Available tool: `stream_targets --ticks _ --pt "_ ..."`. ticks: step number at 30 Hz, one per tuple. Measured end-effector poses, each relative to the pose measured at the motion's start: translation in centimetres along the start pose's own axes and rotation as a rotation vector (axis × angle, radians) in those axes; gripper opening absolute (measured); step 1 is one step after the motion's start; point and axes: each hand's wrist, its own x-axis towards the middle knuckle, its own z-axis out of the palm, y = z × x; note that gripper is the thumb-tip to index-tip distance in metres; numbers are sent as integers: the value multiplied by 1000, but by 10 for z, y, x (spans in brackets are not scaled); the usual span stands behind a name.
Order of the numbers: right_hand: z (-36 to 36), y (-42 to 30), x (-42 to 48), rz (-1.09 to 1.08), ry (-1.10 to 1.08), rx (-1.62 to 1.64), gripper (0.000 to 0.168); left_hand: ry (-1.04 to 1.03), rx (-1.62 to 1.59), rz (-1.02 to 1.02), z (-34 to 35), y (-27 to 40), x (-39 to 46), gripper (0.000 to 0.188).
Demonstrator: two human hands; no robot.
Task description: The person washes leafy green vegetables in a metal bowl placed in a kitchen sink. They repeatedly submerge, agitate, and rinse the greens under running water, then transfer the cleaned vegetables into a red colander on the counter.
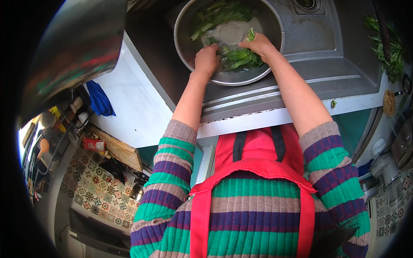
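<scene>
A round metal basin holding water stands in the stainless steel sink. Leafy greens float at its far side. My right hand grips a bunch of greens by the pale stems, which stick up past the fingers while the leaves trail in the water. Just inside the near left rim, my left hand is lowered to the water with its fingers curled down. Some green shows by its fingertips, but whether they pinch it is hidden.
The sink drain is at the upper right. More leafy greens lie on the counter at the right, near a brown scrubber. A blue cloth and a wooden board are at the left. A large shiny surface blocks the upper left.
</scene>
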Motion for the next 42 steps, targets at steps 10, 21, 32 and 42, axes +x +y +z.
stream_targets --ticks 10,21,32,42 --pt "-10 -34 -22 319 -488 404 25 163 -453 258 -36 48 -44 16" --pt "-12 -29 -25 139 -359 404 29 93 -1199 -263 -19 44 -39 23" --pt "-26 -32 -24 142 -447 342 34 -95 -1483 -547 -12 31 8 21" --pt "-53 -62 -37 -19 -402 701 32 136 -774 -146 14 26 6 27"
